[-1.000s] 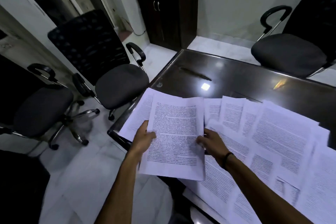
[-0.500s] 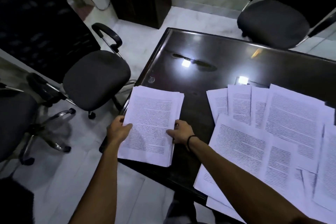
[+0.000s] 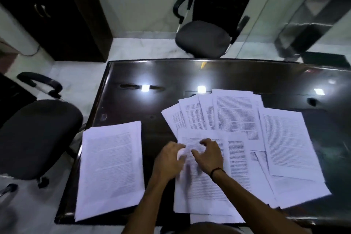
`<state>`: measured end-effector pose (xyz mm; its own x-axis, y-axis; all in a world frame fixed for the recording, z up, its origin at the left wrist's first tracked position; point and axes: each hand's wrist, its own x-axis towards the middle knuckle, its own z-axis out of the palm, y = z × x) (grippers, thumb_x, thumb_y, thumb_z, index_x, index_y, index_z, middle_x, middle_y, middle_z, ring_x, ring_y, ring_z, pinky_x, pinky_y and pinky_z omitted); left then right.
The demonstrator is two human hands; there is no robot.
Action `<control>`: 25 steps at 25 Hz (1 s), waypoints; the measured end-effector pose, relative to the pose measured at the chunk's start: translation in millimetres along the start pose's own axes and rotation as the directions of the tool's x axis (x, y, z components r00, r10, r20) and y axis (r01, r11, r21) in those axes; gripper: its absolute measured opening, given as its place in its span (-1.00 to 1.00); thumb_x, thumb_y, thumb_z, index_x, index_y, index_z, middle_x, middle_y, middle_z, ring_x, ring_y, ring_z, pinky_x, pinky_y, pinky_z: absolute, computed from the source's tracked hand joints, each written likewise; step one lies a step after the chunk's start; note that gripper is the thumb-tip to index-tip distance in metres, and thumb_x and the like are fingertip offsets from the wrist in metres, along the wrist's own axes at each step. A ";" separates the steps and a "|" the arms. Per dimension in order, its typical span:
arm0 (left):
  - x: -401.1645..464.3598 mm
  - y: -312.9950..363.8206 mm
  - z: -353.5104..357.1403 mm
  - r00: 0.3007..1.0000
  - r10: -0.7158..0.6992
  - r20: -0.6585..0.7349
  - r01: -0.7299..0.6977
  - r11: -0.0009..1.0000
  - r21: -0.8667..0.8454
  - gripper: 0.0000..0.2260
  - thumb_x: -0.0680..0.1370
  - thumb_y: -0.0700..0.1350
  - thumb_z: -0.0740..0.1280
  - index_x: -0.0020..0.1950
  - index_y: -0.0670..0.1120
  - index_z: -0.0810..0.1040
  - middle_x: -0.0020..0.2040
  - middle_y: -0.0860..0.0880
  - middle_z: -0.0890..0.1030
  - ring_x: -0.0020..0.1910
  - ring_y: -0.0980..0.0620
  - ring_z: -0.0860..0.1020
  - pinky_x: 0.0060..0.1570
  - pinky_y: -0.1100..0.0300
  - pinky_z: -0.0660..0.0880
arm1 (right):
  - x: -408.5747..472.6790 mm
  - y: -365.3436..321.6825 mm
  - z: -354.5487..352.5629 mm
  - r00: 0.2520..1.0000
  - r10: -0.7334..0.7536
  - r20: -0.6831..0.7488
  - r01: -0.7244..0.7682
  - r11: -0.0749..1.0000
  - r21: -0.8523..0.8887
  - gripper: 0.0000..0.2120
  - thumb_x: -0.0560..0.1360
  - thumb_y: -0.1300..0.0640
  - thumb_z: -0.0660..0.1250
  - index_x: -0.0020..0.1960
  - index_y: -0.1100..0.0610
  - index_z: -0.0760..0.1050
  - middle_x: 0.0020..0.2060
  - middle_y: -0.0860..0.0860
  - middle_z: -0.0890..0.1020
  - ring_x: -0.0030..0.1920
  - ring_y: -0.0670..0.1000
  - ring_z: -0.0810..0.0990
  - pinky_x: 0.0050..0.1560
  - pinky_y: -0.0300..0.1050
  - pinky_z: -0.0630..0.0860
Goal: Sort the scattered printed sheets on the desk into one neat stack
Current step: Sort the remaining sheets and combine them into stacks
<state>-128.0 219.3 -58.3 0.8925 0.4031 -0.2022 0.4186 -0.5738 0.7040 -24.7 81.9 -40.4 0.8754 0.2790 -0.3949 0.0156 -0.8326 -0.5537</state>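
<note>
Fingers of left hand (image 3: pixel 169 159) pinch edge of top sheet (image 3: pixel 205 182); right hand (image 3: pixel 209 155) fingers spread, curled over same sheet. Scattered sheets (image 3: pixel 266 138) fan across dark desk (image 3: pixel 152 74), white with dense black print. Neat stack (image 3: pixel 111 167) at left desk edge.

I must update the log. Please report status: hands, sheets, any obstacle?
Left hand and right hand on the nearest loose sheet, left pinching its edge. Stack lies at left of desk. Scattered sheets remain. Nothing blocking.

Stack (image 3: pixel 111 169) left of scattered sheets (image 3: pixel 247 138)
</note>
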 end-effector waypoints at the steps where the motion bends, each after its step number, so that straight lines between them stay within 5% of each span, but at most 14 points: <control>1: 4.5 4.3 14.5 0.995 0.033 0.089 -0.037 0.998 0.045 -0.61 0.51 0.12 0.32 0.31 0.06 0.60 0.25 0.04 0.57 0.22 0.04 0.56 0.21 0.10 0.54 | -1.5 19.1 -12.5 0.997 0.069 -0.046 -0.071 0.996 -0.059 -0.51 0.40 -0.19 0.43 0.24 -0.02 0.43 0.24 0.01 0.45 0.27 0.11 0.44 0.15 0.08 0.49; 3: 9.3 7.8 35.1 0.977 0.033 0.209 -0.068 0.984 0.164 -0.58 0.52 0.12 0.34 0.36 0.06 0.57 0.31 0.03 0.52 0.27 0.01 0.52 0.23 0.05 0.53 | -4.2 50.9 -35.1 0.972 0.213 -0.099 -0.220 0.973 -0.073 -0.39 0.41 -0.18 0.44 0.35 0.02 0.35 0.37 0.07 0.31 0.34 0.19 0.35 0.19 0.15 0.45; 6: 11.2 4.0 47.7 0.976 0.012 0.217 -0.065 0.970 0.235 -0.63 0.55 0.06 0.38 0.35 0.04 0.57 0.29 0.03 0.48 0.25 0.00 0.48 0.18 0.09 0.53 | -6.3 78.5 -51.9 0.953 0.301 0.023 -0.301 0.942 0.146 -0.26 0.42 -0.08 0.49 0.45 0.15 0.25 0.41 0.16 0.26 0.29 0.21 0.44 0.24 0.01 0.42; 10: 13.5 5.2 48.8 0.984 -0.001 0.178 -0.041 0.971 0.236 -0.65 0.56 0.04 0.41 0.33 0.03 0.58 0.28 0.04 0.47 0.24 0.03 0.47 0.19 0.18 0.49 | -3.5 89.8 -58.5 0.924 0.333 0.189 -0.376 0.880 0.291 -0.38 0.40 -0.05 0.51 0.33 0.13 0.33 0.22 0.12 0.53 0.08 0.10 0.56 0.09 -0.11 0.50; 15: 10.2 8.2 49.9 0.986 -0.050 0.160 0.016 0.979 0.203 -0.67 0.54 0.02 0.45 0.29 0.02 0.61 0.26 0.05 0.47 0.22 0.02 0.49 0.22 0.19 0.47 | 0.0 93.8 -61.5 0.929 0.218 0.299 -0.285 0.936 0.206 -0.78 0.45 0.09 0.42 0.07 0.09 0.52 -0.04 0.02 0.64 -0.08 0.03 0.58 -0.02 -0.12 0.57; 18: 10.5 5.8 50.7 0.983 -0.064 0.169 0.039 0.988 0.150 -0.67 0.52 0.00 0.48 0.27 -0.01 0.64 0.22 0.04 0.50 0.19 0.01 0.53 0.26 0.10 0.50 | -6.3 92.0 -62.2 0.921 0.164 0.355 -0.276 0.915 0.294 -0.71 0.48 0.14 0.39 0.16 0.10 0.42 -0.02 0.03 0.56 -0.03 0.05 0.55 -0.14 -0.18 0.51; 22: 7.8 12.9 46.8 0.986 -0.162 0.042 0.158 0.984 0.080 -0.58 0.49 -0.03 0.52 0.33 -0.06 0.59 0.28 -0.06 0.51 0.26 -0.07 0.52 0.34 0.06 0.44 | -10.1 87.6 -74.0 0.926 -0.026 0.377 -0.141 0.901 0.409 -0.57 0.49 0.14 0.36 0.34 0.01 0.37 0.16 0.00 0.56 0.12 0.04 0.55 0.11 -0.06 0.53; 25: -0.7 25.1 25.7 0.907 -0.412 -0.081 0.374 0.880 -0.293 -0.50 0.52 -0.09 0.51 0.42 -0.12 0.47 0.32 -0.12 0.56 0.25 -0.13 0.56 0.25 -0.04 0.50 | -2.6 89.8 -94.1 0.912 -0.165 0.375 -0.075 0.832 0.550 -0.52 0.47 0.15 0.34 0.37 0.01 0.37 0.21 -0.01 0.58 0.18 0.04 0.58 0.23 0.08 0.55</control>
<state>-113.9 186.3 -58.0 0.6236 0.6601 -0.4187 0.6530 -0.1454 0.7433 19.9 -38.6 -20.1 0.6150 0.5713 -0.5434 -0.3182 -0.4507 -0.8340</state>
